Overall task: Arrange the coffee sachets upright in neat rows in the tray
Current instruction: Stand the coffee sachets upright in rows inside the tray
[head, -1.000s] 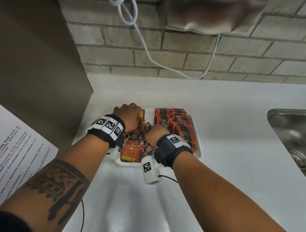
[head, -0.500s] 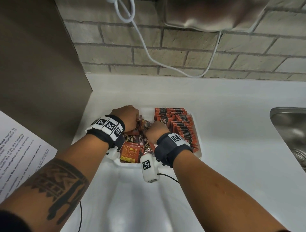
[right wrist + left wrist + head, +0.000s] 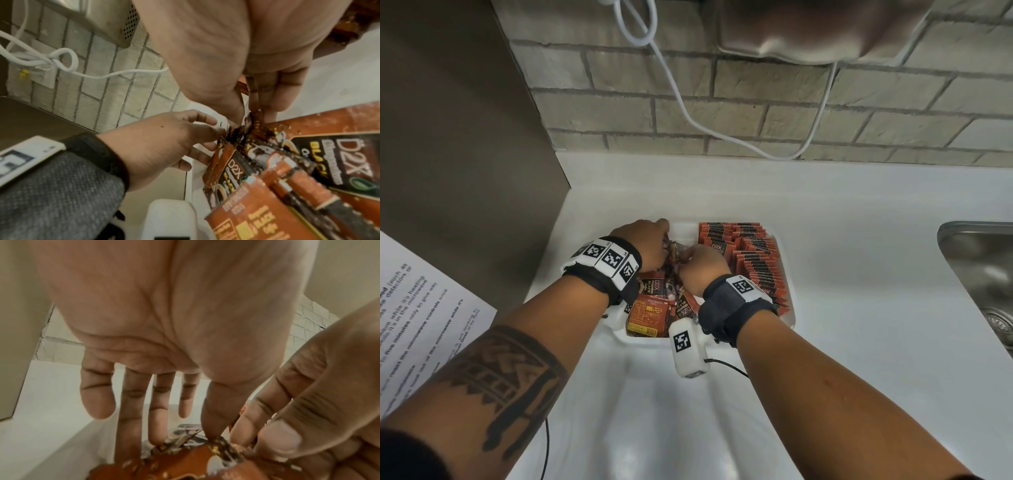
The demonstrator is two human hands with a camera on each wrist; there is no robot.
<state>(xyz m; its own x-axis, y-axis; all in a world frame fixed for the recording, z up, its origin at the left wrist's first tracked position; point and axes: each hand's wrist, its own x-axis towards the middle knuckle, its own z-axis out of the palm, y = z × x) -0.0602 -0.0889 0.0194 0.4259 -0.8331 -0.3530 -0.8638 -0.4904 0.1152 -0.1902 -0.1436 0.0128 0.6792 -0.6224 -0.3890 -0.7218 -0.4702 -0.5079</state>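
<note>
1. Right hand point(image 3: 700, 270) was pinching the top edge of one sachet point(image 3: 254, 120) between thumb and fingers, right in the middle of the loose pile.
2. Left hand point(image 3: 645, 243) was down on the same spot from the other side. Its fingers point(image 3: 131, 402) were mostly straight and spread, tips on the sachet tops, thumb close against the right hand's fingers. Didn't look curled around anything, more like steadying.
3. Both hands met over the left half of the white tray point(image 3: 789, 317), which sat on the white counter point(image 3: 842, 274) near the brick wall point(image 3: 756, 113).
4. The loose pile point(image 3: 654, 308) in the left half was a jumble, orange and black packs lying flat and tilted at all angles, a couple face up with "D2X" readable.
5. The right half was already sorted: upright rows point(image 3: 756, 260) of sachets packed tight from the back edge to the front.
6. Other stuff around: a steel sink point(image 3: 979, 274) off to the right, a printed sheet point(image 3: 417, 325) on the left, and a white cable point(image 3: 722, 126) hanging across the wall.
</note>
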